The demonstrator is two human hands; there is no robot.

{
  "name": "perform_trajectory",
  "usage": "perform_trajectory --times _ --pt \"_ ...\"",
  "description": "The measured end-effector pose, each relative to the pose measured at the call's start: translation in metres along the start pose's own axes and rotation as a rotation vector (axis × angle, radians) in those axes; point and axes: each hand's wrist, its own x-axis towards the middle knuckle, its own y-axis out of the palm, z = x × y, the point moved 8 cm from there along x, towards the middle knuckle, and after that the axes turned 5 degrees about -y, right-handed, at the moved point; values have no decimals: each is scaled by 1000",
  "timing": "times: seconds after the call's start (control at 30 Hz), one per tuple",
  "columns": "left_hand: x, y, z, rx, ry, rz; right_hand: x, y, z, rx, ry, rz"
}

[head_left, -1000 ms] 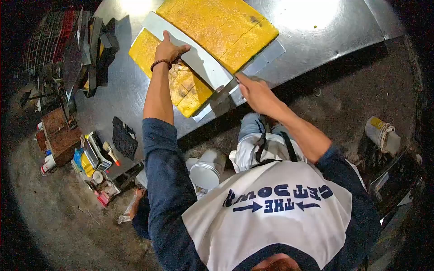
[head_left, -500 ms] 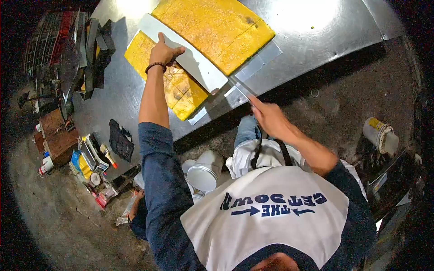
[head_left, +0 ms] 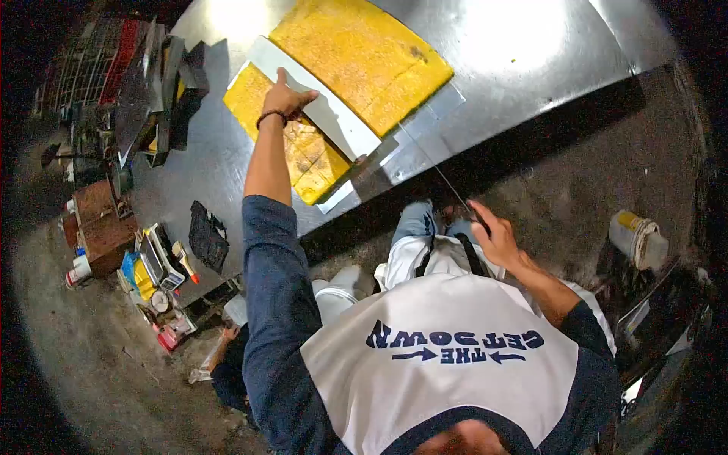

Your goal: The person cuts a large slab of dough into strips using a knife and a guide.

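My left hand point(head_left: 287, 100) rests with index finger and thumb spread on a white straight-edged strip point(head_left: 322, 106). The strip lies between two yellow slabs that look like sheet cake: a larger slab point(head_left: 364, 61) on the far side, scored with lines, and a narrower slab point(head_left: 307, 155) under my left wrist. Parts of pale sheets show beneath the slabs. My right hand point(head_left: 497, 236) is closed around the dark handle of a long thin knife point(head_left: 440, 171). Its blade points up and left over the table edge, its tip near the larger slab's corner.
The slabs lie on a metal table point(head_left: 523, 83). A scale point(head_left: 155, 258), a brush point(head_left: 182, 262) and a black cloth point(head_left: 208, 236) sit at left. White buckets point(head_left: 341, 292) stand below the table, another bucket point(head_left: 637, 235) at right. Another person's hand point(head_left: 227, 334) shows at lower left.
My right hand has drawn the knife back toward me and to the right, away from the slabs. My left hand stays on the strip; the view has shifted slightly.
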Motion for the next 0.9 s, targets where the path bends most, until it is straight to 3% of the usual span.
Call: perform_trajectory --times 0.1,0.23,0.27,0.3,0.37,0.43,0.57,0.63,0.67,0.9 --pt "17 -1 12 104 53 -8 80 31 17 -15 -48 -35" --pt "23 2 6 194 -65 -177 175 73 46 -119 -163 -184" --pt "8 0 -2 172 -105 -159 185 83 55 78 -10 -87" --pt "13 4 2 185 -145 -191 194 89 63 62 -22 -71" --pt "7 4 2 125 -198 -152 202 103 59 137 71 -51" --pt "3 0 0 112 -226 -165 206 106 60 79 -23 -48" --pt "-11 -11 -7 14 -213 -186 206 102 58 86 29 -23" --pt "-5 -9 -14 6 -200 -219 211 88 58 116 -93 -152" --pt "1 -5 -23 1 -153 -231 214 84 48 166 76 -97" --pt "9 13 -63 0 -125 -210 226 56 31 353 116 -80"
